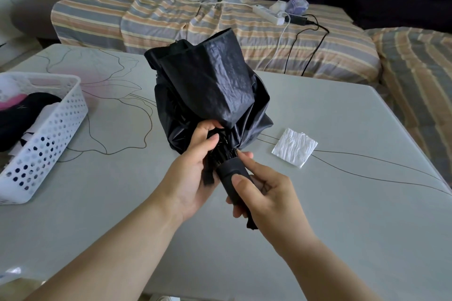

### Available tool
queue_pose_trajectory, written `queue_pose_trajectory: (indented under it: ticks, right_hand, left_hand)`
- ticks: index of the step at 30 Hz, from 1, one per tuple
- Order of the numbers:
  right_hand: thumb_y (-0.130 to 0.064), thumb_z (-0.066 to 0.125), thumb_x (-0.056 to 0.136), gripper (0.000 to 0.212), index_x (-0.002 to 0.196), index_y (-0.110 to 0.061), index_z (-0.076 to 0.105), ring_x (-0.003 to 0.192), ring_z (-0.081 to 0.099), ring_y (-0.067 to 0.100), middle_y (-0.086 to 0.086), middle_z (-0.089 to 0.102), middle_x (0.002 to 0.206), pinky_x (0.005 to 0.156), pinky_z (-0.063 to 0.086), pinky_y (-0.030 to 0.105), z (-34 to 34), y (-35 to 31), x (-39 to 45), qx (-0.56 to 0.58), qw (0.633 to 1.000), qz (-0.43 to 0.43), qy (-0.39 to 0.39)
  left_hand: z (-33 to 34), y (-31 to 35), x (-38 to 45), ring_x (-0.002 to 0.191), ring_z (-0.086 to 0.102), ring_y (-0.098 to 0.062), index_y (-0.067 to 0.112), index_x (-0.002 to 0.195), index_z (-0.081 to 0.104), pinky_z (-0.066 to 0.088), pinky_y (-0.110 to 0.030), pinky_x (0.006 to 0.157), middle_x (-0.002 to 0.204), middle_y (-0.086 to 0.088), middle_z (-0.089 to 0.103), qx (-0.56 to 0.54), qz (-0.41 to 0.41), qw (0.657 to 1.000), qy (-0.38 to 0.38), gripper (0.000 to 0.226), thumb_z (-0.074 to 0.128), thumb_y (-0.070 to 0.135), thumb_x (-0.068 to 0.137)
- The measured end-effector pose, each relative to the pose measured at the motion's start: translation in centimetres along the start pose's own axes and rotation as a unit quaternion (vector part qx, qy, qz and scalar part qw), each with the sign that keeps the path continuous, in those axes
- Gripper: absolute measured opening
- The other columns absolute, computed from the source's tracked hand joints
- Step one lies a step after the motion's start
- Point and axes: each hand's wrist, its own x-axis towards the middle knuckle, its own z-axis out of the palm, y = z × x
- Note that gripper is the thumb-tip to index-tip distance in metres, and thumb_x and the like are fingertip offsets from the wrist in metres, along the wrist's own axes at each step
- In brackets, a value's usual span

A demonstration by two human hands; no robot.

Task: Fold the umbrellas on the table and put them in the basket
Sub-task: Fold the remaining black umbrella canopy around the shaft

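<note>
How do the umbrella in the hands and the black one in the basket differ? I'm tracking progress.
The black umbrella is held above the table, canopy loose and bunched, right hand on its handle, left hand at the ribs. The basket umbrella lies in the white basket, untouched. Both are black.

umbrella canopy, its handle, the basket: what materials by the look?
Umbrella canopy: thin synthetic fabric, likely nylon or polyester; crinkled, faint sheen. Handle: matte black, probably plastic or rubberised. Basket: white moulded plastic, perforated walls.
</note>
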Motion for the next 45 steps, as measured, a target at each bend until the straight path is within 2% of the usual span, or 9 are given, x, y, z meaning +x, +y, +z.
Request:
queue_pose_trajectory:
  ticks: [6,10,12,18,23,29,38,42,45]
  right_hand:
    - [-0.015,0.058,0.092,0.034,0.115,-0.04,0.059,0.048,0.054,0.014,0.005,0.066,0.061,0.046,0.038,0.027,0.0,-0.1,0.0,0.009,1.0,0.011,-0.016]
    - [-0.03,0.056,0.078,0.051,0.128,-0.029,0.058,0.048,0.053,0.015,0.005,0.066,0.06,0.049,0.038,0.032,0.3,0.2,0.2,0.008,1.0,0.019,-0.017]
    - [-0.03,0.059,0.08,0.042,0.121,-0.034,0.06,0.048,0.052,0.016,0.006,0.066,0.06,0.05,0.037,0.033,0.4,0.0,0.2,0.006,1.0,0.017,-0.019]
    - [-0.018,0.063,0.087,0.032,0.107,-0.037,0.047,0.05,0.061,0.01,0.008,0.069,0.067,0.049,0.041,0.014,0.6,-0.6,-0.1,-0.054,0.998,-0.006,0.007]
    - [-0.032,0.062,0.082,0.037,0.106,-0.053,0.044,0.054,0.062,0.024,0.01,0.058,0.057,0.059,0.05,0.034,1.5,0.3,-0.4,-0.153,0.983,-0.091,0.048]
    - [-0.02,0.064,0.085,0.038,0.1,-0.053,0.051,0.054,0.06,0.026,0.014,0.058,0.059,0.056,0.047,0.028,1.1,0.1,-0.2,-0.159,0.982,-0.098,0.029]
    - [-0.024,0.059,0.085,0.033,0.1,-0.042,0.036,0.057,0.055,0.023,0.013,0.062,0.064,0.054,0.043,0.029,1.4,0.2,-0.4,-0.188,0.978,-0.08,0.037]
    - [-0.036,0.048,0.087,0.014,0.098,-0.028,0.044,0.054,0.054,0.004,0.001,0.065,0.07,0.052,0.04,0.015,2.3,0.4,-0.7,-0.123,0.992,0.01,0.038]
    - [-0.036,0.045,0.093,0.009,0.093,-0.027,0.046,0.06,0.052,0.005,-0.002,0.061,0.071,0.055,0.039,0.017,2.4,0.3,-0.9,-0.16,0.987,-0.01,0.018]
  left_hand:
    - [0.6,0.1,-0.5,0.1,0.069,-0.029,0.027,0.085,0.056,0.052,-0.035,0.086,0.095,0.001,0.072,0.019,0.018,0.999,0.024,0.018,0.049,0.043,0.082]
    - [0.5,0.1,0.0,0.097,0.069,-0.032,0.019,0.077,0.056,0.057,-0.037,0.084,0.087,-0.003,0.07,-0.047,0.006,0.997,0.067,0.023,0.047,0.028,0.096]
    - [0.3,0.2,0.1,0.093,0.07,-0.032,0.017,0.075,0.057,0.053,-0.043,0.09,0.086,-0.009,0.069,-0.067,0.0,0.994,0.082,0.025,0.044,0.021,0.096]
    - [0.8,0.3,0.2,0.079,0.065,-0.025,0.016,0.07,0.052,0.051,-0.04,0.085,0.066,-0.003,0.065,-0.008,0.028,0.992,0.125,0.02,0.054,0.019,0.09]
    - [0.8,-0.1,0.2,0.072,0.058,-0.021,0.017,0.069,0.044,0.053,-0.034,0.075,0.066,-0.003,0.058,0.036,0.046,0.988,0.146,0.03,0.073,0.017,0.073]
    - [0.6,0.1,0.1,0.09,0.072,-0.027,0.016,0.07,0.038,0.058,-0.031,0.07,0.067,-0.004,0.062,0.013,0.037,0.991,0.13,0.033,0.061,0.0,0.087]
    - [0.3,0.2,0.3,0.079,0.064,-0.024,0.017,0.069,0.036,0.051,-0.044,0.092,0.074,-0.005,0.053,0.076,0.054,0.986,0.139,0.035,0.053,-0.004,0.091]
    - [0.5,-0.2,0.5,0.069,0.061,-0.019,0.019,0.071,0.035,0.051,-0.044,0.084,0.066,0.002,0.058,0.07,0.053,0.991,0.103,0.035,0.048,-0.004,0.094]
    - [0.4,-0.2,0.5,0.072,0.06,-0.02,0.017,0.072,0.035,0.055,-0.037,0.084,0.069,-0.001,0.055,0.056,0.052,0.992,0.103,0.035,0.048,-0.006,0.093]
